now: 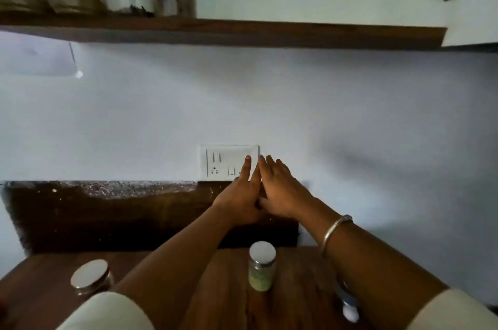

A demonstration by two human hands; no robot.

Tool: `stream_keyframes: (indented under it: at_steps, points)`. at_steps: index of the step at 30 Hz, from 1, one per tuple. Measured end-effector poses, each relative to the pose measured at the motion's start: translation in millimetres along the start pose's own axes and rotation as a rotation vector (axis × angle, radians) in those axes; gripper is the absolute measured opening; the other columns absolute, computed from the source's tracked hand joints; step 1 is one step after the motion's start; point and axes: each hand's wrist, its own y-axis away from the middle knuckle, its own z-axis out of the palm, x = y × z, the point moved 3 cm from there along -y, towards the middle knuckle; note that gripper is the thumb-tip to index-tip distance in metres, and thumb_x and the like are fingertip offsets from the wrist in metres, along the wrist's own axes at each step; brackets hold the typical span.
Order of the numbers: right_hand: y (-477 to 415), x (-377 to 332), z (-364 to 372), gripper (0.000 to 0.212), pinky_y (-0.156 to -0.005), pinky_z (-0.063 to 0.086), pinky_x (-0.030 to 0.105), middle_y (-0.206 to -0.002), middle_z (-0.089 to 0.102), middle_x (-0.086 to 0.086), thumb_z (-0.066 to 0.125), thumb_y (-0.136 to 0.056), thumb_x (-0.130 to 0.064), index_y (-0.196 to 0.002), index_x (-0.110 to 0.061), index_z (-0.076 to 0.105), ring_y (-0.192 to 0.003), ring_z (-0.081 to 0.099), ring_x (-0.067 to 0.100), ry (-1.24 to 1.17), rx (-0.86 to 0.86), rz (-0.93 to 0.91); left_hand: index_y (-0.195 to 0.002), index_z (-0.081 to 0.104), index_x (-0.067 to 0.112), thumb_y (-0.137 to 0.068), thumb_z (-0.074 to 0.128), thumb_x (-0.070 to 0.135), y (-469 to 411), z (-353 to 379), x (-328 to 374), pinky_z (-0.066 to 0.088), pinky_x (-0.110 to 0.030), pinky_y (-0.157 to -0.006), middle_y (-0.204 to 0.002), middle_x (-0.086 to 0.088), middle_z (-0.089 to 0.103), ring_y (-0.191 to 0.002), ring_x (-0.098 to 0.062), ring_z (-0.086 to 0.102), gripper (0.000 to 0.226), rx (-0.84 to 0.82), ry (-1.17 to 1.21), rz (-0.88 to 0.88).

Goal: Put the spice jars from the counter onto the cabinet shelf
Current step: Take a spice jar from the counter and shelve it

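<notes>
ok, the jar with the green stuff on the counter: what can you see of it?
The green spice jar is a small clear cylinder, glass by the look, closed with a flat round pale lid. Green powder fills most of the body. It stands upright on the wooden counter, between the person's forearms, and nothing touches it. The left hand and right hand are beyond it, fingers straight, empty.

I see a table (pixel 301 275) of grained wood with a dull sheen. The green-filled jar (pixel 262 273) looks like clear glass under a smooth pale lid; the left jar (pixel 90 274) wears a shiny metal lid. The shelf (pixel 242 30) is dark wood, the wall (pixel 269 100) matt paint, the bangle (pixel 336 227) polished metal.
</notes>
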Motion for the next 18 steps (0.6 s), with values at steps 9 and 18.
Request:
stream_keyframes:
  at_steps: [9,18]
  points:
    - [92.7,138.0,95.5,0.092,-0.114,0.022,0.048,-0.155,0.015,0.015,0.062,-0.085,-0.038,-0.149,-0.012,0.002,-0.142,0.011,0.037,-0.02,-0.238,0.199,-0.148,-0.005,0.013,-0.086,0.062,0.031,-0.3,162.5,74.1,0.027,-0.04,-0.111,-0.156,-0.01,-0.013,-0.143,-0.033,0.013,0.093,-0.304,0.078,0.01]
    - [148.5,244.1,182.8,0.098,-0.112,0.023,0.053,-0.155,0.009,0.018,0.066,-0.079,-0.045,-0.149,-0.02,0.002,-0.141,0.007,0.043,-0.043,-0.387,0.362,-0.147,-0.005,0.026,-0.075,0.056,0.062,-13.5,294.9,113.5,0.014,-0.049,-0.114,-0.158,-0.004,0.0,-0.145,-0.026,0.0,0.101,-0.472,0.085,0.002]
